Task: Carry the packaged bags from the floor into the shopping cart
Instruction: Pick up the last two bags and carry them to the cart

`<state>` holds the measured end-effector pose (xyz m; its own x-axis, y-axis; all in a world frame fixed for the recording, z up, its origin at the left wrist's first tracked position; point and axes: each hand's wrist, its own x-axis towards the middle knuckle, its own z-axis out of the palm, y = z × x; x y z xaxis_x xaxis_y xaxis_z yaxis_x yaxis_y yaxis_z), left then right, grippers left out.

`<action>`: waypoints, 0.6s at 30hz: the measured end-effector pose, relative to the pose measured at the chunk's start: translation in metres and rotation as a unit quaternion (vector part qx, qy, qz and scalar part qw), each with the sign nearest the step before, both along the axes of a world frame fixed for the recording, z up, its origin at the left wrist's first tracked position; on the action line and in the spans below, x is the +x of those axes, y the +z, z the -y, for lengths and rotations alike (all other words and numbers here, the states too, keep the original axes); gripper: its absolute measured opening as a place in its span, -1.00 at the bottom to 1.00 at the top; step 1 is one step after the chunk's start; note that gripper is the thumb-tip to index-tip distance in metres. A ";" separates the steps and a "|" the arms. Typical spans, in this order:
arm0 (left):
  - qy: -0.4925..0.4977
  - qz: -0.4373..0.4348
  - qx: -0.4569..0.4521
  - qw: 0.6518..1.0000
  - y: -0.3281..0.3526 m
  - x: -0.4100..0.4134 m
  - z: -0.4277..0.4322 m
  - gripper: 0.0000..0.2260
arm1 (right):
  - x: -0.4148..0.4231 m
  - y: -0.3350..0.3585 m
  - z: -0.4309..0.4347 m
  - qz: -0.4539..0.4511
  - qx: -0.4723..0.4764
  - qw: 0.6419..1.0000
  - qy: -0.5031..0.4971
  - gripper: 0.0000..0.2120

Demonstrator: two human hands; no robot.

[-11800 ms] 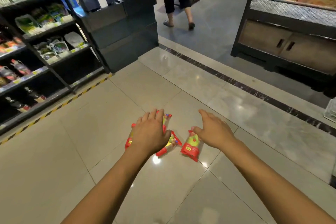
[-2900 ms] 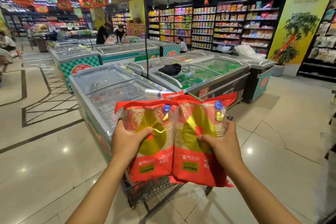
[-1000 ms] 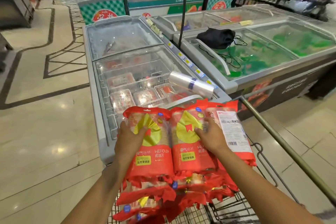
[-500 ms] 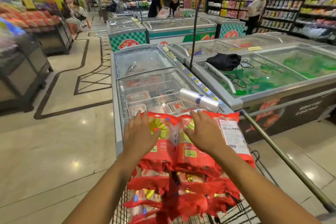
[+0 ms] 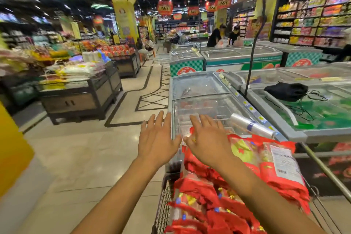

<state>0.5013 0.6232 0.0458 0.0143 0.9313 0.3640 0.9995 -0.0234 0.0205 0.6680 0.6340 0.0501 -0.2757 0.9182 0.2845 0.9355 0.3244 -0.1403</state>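
Both grips are wide and hold nothing: my left grip (image 5: 157,144) hangs with its fingers fanned over the floor just left of the shopping cart (image 5: 163,203), and my right grip (image 5: 207,144) is spread flat above the near-left part of the heap, though I cannot tell whether the palm brushes the top wrapper. The packaged bags (image 5: 266,167) are in the cart, red and yellow, stacked higher than its wire wall. The top ones lie flat with a white printed label facing up on the right. I judge they are laid flat and side by side so that the heap carries more without rolling. Open palms over it suit a load that needs steadying, not holding. The right edge of the top layer sags over the rim towards the cart's bar (image 5: 326,173), and that is where I would expect a slip. No bag shows on the floor (image 5: 79,157) in this view, so I cannot say how many are left to fetch. Straight ahead the cart noses up to a glass-topped freezer (image 5: 201,89), with a roll of clear film (image 5: 252,125) lying on its edge just beyond the heap, near enough to be knocked. A black pouch (image 5: 286,91) with trailing cords sits on the next freezer to the right. To the far left stands a produce stand (image 5: 79,99), and a yellow panel (image 5: 11,154) crowds the near left. The open way off the cart is the tiled aisle on my left.
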 end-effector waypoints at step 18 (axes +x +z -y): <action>0.272 0.000 0.009 0.962 0.019 -0.218 0.167 -0.30 | -0.254 0.019 0.086 0.017 -0.010 0.961 0.277 -0.34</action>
